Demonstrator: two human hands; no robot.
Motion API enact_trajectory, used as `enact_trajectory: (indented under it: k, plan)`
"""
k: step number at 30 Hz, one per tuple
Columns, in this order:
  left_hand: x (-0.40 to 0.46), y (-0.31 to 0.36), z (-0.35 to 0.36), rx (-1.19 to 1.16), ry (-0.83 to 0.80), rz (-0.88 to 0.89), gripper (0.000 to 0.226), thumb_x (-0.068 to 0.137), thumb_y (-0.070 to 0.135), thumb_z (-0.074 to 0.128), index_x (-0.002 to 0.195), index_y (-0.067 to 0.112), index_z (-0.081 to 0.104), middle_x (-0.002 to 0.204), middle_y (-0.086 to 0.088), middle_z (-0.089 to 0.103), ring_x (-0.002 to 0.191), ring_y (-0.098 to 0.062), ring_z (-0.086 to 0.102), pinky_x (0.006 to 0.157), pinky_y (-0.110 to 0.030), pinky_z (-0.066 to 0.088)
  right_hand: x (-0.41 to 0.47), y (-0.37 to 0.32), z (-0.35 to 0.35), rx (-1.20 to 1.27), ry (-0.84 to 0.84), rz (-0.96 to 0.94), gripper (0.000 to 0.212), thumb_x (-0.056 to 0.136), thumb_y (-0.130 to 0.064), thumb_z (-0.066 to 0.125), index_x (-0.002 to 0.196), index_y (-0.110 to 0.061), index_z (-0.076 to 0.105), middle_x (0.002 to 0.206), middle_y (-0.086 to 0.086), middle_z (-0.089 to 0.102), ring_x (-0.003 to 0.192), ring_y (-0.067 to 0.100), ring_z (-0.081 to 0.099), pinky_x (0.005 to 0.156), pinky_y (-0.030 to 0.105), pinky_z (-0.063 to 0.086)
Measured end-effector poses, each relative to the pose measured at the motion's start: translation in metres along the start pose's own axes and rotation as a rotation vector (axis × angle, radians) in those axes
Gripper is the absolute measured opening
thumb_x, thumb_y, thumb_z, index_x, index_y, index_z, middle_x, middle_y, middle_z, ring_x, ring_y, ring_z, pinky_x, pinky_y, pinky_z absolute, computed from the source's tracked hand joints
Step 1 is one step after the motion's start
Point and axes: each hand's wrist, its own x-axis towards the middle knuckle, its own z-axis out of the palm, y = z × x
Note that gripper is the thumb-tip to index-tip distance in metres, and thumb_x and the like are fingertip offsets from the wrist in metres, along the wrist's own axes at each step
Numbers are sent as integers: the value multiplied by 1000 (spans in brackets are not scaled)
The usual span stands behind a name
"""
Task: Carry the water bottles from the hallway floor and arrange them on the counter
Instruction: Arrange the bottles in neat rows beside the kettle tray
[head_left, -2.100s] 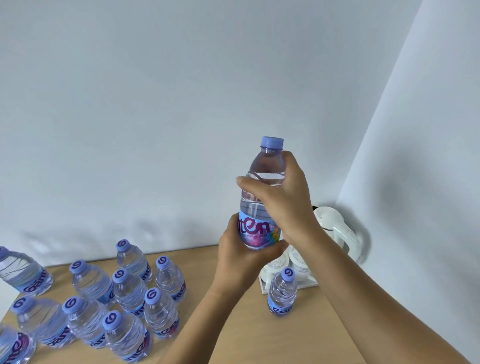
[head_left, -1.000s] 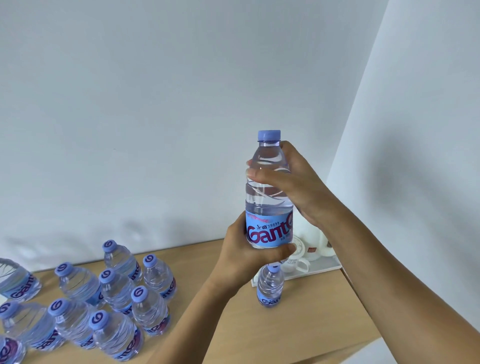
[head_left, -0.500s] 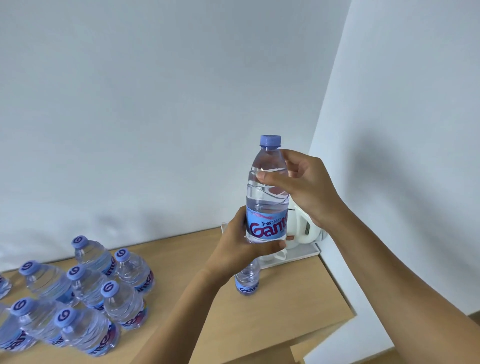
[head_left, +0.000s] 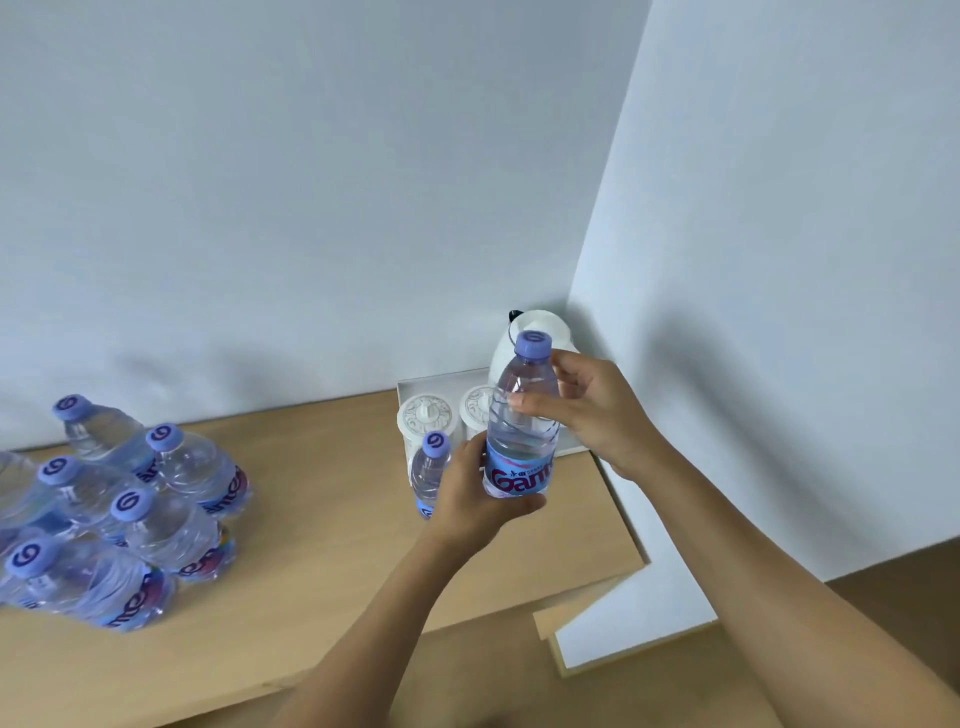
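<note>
A cluster of water bottles (head_left: 156, 499) already stands on the wooden counter (head_left: 322, 561), well to the left of the white tray (head_left: 441, 384), and a lone bottle (head_left: 431, 475) stands just in front of that tray. How many remain on the hallway floor is out of view. One more bottle (head_left: 522, 426) is held upright above the counter, in front of the tray: the left hand (head_left: 475, 499) wraps its labelled lower body and the right hand (head_left: 592, 410) curls round its upper part below the cap, probably about to set it down.

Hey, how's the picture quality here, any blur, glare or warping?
Head view: soft even light, no harsh glare; faint shadows on the wall; wide-angle bending leans the grouped bottles outward; the held bottle, left hand and right hand look fairly sharp.
</note>
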Motion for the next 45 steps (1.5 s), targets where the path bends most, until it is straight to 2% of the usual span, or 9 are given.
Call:
enact_trajectory:
  k: [3, 5, 8, 13, 20, 25, 31, 40, 45]
  plan:
    - [-4, -30, 17, -11, 42, -46, 60, 59, -1, 88, 107, 17, 57, 98, 2, 68, 79, 11, 62, 66, -10, 49, -2, 30, 2, -69, -51, 43, 30, 79, -21, 82, 102, -8, 69, 82, 16, 65, 76, 17, 50, 73, 42, 46]
    - [-6, -48, 26, -13, 71, -69, 62, 59, -4, 87, 111, 10, 57, 101, -1, 68, 81, 11, 62, 67, -8, 47, -4, 47, 4, -91, -81, 63, 31, 77, -25, 83, 104, -14, 70, 93, 24, 69, 80, 20, 57, 82, 53, 51]
    - [-5, -73, 35, 6, 121, -88, 65, 58, -6, 86, 114, 4, 54, 106, -5, 67, 87, 4, 61, 70, -5, 44, -9, 71, 11, -95, -108, 72, 36, 75, -24, 84, 108, -19, 71, 99, 11, 74, 91, 20, 68, 88, 49, 52]
    - [2, -110, 46, -7, 174, -96, 82, 55, -14, 83, 118, 24, 48, 118, -3, 60, 103, -13, 57, 83, -12, 45, -14, 106, 23, -112, -116, 146, 35, 74, -24, 85, 105, -18, 69, 102, 18, 71, 90, 32, 66, 88, 53, 51]
    - [7, -150, 62, 78, 334, -193, 83, 55, -4, 86, 129, 12, 50, 122, -6, 58, 111, -27, 54, 90, -43, 50, -19, 136, 34, -73, -138, 163, 47, 76, -11, 83, 113, -31, 62, 104, -4, 73, 99, 13, 67, 92, 33, 54]
    - [8, -156, 71, 77, 469, -243, 68, 59, 1, 88, 114, 13, 51, 113, -5, 58, 102, -29, 59, 87, -43, 50, -16, 143, 39, -136, -140, 111, 45, 75, -17, 83, 106, -42, 62, 99, -21, 71, 97, -1, 66, 89, 20, 52]
    - [19, -156, 80, -30, 640, -367, 63, 60, -1, 87, 112, 6, 53, 106, -4, 55, 92, -22, 58, 79, -32, 44, -5, 148, 47, -182, -129, 53, 46, 76, -21, 81, 116, -32, 61, 101, -23, 68, 97, -5, 64, 87, 17, 50]
    - [39, -150, 85, -157, 781, -540, 48, 62, 1, 86, 99, 5, 56, 100, -16, 64, 82, -25, 59, 74, -30, 41, 17, 151, 48, -210, -125, 18, 50, 78, -19, 80, 124, -21, 59, 116, -6, 69, 108, 7, 63, 96, 31, 51]
    - [46, -147, 88, -227, 825, -611, 43, 64, -1, 84, 96, 5, 55, 101, -18, 64, 84, -27, 60, 77, -34, 46, 23, 155, 48, -275, -101, -44, 50, 77, -18, 81, 123, -15, 60, 124, -7, 53, 114, -2, 51, 99, 13, 39]
